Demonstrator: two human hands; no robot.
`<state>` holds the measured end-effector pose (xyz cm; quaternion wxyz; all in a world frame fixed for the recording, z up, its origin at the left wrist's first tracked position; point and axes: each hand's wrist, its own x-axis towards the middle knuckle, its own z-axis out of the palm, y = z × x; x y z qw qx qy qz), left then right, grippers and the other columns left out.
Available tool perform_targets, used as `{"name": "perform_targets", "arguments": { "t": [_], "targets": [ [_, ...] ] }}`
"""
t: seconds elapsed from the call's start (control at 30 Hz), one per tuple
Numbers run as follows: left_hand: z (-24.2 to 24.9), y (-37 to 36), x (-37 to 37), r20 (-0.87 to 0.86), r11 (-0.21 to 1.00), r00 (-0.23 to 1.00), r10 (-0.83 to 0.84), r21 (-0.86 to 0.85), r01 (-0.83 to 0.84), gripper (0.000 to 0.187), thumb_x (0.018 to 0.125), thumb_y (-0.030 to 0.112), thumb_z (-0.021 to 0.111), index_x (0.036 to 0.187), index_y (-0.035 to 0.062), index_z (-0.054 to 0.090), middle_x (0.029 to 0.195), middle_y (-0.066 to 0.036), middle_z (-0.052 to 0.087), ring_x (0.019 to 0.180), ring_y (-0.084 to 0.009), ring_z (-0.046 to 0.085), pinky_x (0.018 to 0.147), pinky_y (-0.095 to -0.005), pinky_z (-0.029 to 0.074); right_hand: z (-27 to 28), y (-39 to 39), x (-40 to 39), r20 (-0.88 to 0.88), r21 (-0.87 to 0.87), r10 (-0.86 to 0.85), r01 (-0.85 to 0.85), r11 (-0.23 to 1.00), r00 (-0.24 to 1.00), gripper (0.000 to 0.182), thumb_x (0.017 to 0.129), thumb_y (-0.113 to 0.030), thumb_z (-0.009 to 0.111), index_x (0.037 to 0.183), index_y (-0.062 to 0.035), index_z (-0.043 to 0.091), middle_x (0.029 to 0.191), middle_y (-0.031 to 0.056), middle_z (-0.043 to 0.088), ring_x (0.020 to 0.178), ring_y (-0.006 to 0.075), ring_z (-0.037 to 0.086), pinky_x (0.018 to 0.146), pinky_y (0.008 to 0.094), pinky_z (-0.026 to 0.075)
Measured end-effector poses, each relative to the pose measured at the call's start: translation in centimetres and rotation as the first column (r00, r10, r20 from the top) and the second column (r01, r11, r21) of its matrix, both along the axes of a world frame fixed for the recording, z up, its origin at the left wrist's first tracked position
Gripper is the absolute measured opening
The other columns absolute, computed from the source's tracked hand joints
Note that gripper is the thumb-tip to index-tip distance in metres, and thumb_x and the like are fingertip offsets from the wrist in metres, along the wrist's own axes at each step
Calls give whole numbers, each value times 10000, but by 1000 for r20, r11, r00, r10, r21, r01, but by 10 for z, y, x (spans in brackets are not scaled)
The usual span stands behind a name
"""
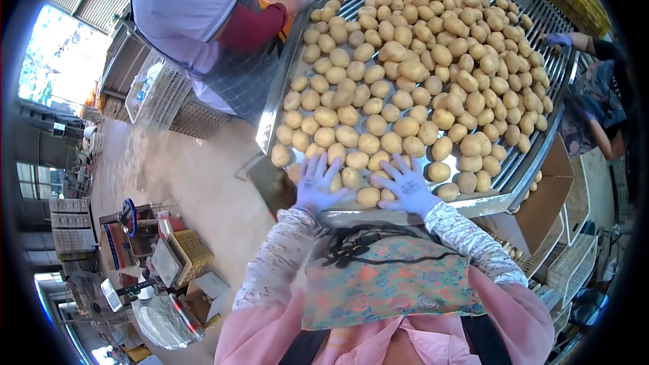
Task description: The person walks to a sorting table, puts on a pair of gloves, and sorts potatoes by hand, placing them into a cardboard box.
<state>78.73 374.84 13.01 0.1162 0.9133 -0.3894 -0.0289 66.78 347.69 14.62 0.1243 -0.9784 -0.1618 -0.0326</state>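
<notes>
Many round yellow-brown potatoes (412, 71) lie over a metal sorting table (278, 84) with a raised rim and slatted rollers. My left hand (319, 182), in a pale violet glove, rests with fingers spread on the potatoes at the near edge, left of centre. To its right, my right hand (407, 186), gloved the same way, also lies with fingers spread over potatoes. Neither hand is wrapped round a potato. Several potatoes sit between the two hands, close to the rim.
A co-worker (196, 20) in an apron stands at the table's left side. Another person's gloved hand (558, 40) is at the right edge. Plastic crates (169, 98) stand at left. An open cardboard box (551, 192) is below the table's right side.
</notes>
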Motion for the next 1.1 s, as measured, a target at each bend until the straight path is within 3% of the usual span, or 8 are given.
{"name": "perform_targets", "arguments": {
  "t": [0.2,0.33,0.43,0.53,0.6,0.9,1.0,1.1],
  "targets": [
    [17,36,16,3,981,990,-140,134,138,882,739,544,709,1483,151,444,1488,-191,412,1404,-421,333,1153,-575,215,-2,-6,-10,-47,27,38,-37,999,998,627,822,-546,654,1388,-299,546,1490,87,453,1407,373,357,1135,666,201],
    [14,-4,7,83,993,996,24,-121,-14,677,827,411,670,1397,83,511,1421,-180,488,1343,-408,416,1133,-558,275,-2,-24,-42,53,85,-12,7,996,999,521,852,-458,663,1331,-261,599,1439,87,501,1361,378,413,1114,633,260],
    [-23,-64,-6,198,917,964,-178,-322,236,523,856,305,638,1321,79,563,1300,-157,584,1233,-368,526,1082,-509,364,-1,-10,-42,29,113,-1,-2,994,1000,495,845,-416,670,1307,-250,607,1406,82,519,1340,373,422,1099,619,278],
    [-4,-117,-13,174,966,965,-197,-136,222,448,886,254,629,1292,73,566,1185,-165,663,1128,-318,631,990,-454,474,1,2,-27,46,113,32,-37,993,998,449,836,-384,675,1258,-236,631,1386,81,528,1343,356,418,1106,612,269],
    [14,-142,-7,-147,941,984,-103,306,145,468,860,281,657,1249,38,566,1084,-147,692,1020,-321,676,847,-462,536,-6,3,-26,-2,212,26,-25,977,1000,373,847,-367,670,1194,-229,660,1361,75,547,1335,335,429,1122,597,258],
    [9,-156,10,-388,949,919,74,310,54,638,797,514,697,1152,4,552,1067,-238,663,991,-360,675,827,-460,543,3,-16,-67,101,449,-381,299,842,919,282,875,-246,667,1142,-158,680,1217,65,648,1241,292,550,1116,504,340],
    [19,-138,11,-509,997,858,69,3,-78,566,829,442,705,1205,40,573,1131,-226,640,1064,-347,644,830,-449,546,34,-16,-70,-387,784,-455,546,295,802,416,944,-226,628,1348,-134,589,1306,115,615,1243,282,555,1097,419,389],
    [1,-139,-24,382,862,830,-406,-142,486,329,916,214,638,1191,36,603,1214,-183,593,1029,-370,621,922,-462,495,26,-10,-71,-512,851,-299,431,-299,805,646,965,-222,597,1544,-157,319,1454,111,487,1254,240,529,1070,389,422]
  ]
}}
